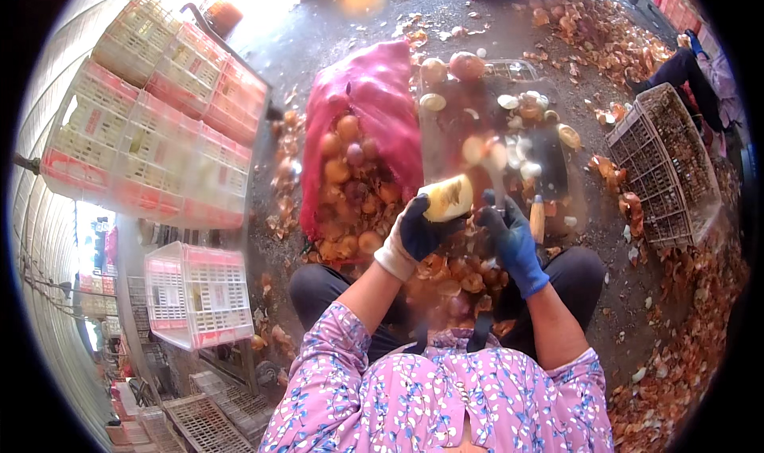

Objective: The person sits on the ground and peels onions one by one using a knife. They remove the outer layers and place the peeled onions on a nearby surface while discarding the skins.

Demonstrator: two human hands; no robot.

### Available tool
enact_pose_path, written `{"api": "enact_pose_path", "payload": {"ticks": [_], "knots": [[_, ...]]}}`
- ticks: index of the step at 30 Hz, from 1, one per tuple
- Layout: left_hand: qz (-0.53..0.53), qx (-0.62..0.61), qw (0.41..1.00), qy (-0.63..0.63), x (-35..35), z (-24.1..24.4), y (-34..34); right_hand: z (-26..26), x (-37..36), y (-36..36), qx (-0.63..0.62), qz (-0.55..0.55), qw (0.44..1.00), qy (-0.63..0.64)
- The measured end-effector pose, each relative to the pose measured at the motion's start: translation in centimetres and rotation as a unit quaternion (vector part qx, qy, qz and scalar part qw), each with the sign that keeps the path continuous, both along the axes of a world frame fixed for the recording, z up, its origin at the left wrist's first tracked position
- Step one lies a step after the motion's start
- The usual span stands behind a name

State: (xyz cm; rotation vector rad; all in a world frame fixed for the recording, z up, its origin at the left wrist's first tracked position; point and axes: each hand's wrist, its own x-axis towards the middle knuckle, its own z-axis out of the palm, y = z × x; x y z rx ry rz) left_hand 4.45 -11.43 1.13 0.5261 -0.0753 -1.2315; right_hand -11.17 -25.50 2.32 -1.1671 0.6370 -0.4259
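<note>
My left hand [419, 226], in a white and dark glove, is closed around a pale peeled onion [449, 199] with a brownish patch. Just to its right, my right hand [512, 238], in a blue and dark glove, has its fingers curled around a blurred, narrow tool [496, 184], likely a knife. Beyond the hands is a blurred work surface [441, 137] with onions and pale cut pieces [522, 149] on it. A wooden handle [536, 220] stands beside my right hand. Unpeeled onions [459, 283] lie between my legs.
A pink mesh sack [373, 89] spills onions [337, 171] at the left. Stacked plastic crates [143, 149] and a white crate [200, 295] stand further left. At the right are a dirty crate [668, 166], heaps of onion skins [668, 357] and a seated person [695, 74].
</note>
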Motion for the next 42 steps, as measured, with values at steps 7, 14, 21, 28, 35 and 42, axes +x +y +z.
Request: {"api": "enact_pose_path", "payload": {"ticks": [7, 14, 21, 28, 35, 42], "knots": [[0.117, 0.124, 0.941, -0.292, -3.4, 1.6, 3.5, 4.6, -0.9, 4.3, -0.013, 0.068, 0.995, -0.077], [0.149, 0.083, 0.968, -0.185, -4.1, 2.1, 7.8, 8.0, -2.6, 7.0, 0.094, 0.158, 0.982, -0.045], [0.122, 0.002, 0.982, -0.144, -5.9, 3.2, 9.9, 3.9, -2.8, 6.3, -0.165, 0.046, 0.984, -0.04], [0.061, 0.093, 0.95, -0.291, -6.2, 3.6, 11.9, 4.6, -2.0, 9.9, 0.011, 0.082, 0.997, -0.008], [0.109, 0.135, 0.956, -0.235, -6.1, 5.9, 13.8, 5.9, -3.0, 10.3, -0.314, 0.099, 0.942, -0.066], [0.15, 0.157, 0.934, -0.283, -6.3, 6.5, 14.0, 6.4, -6.3, 9.7, -0.511, 0.122, 0.851, 0.016]]}}
